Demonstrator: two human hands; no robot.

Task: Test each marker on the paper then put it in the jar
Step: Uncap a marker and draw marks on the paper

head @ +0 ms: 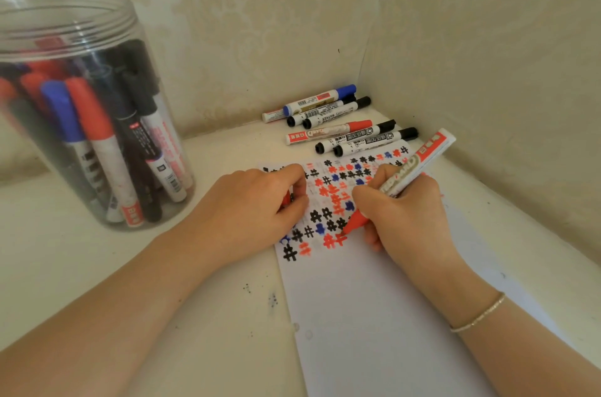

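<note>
A black-capped marker (331, 114) in the upper middle of the frame reads "MARKER" on its barrel. The paper (374, 299) carries rows of "#" signs in red, black and blue. Other marker labels are too blurred to read.

R hand (403, 217) grips red marker (413, 165), tip on paper (374, 315); L hand (257, 211) holds cap.

Our left hand (257, 211) lies knuckles up with its forearm reaching in from the lower left, its fingers (294, 180) curled under and pinching something small and red. Our right hand (403, 217) comes in from the lower right, a thin bracelet (478, 315) on its wrist, fingers wrapped round a red marker (409, 175) in a writing grip, tip pointed down and left.
</note>
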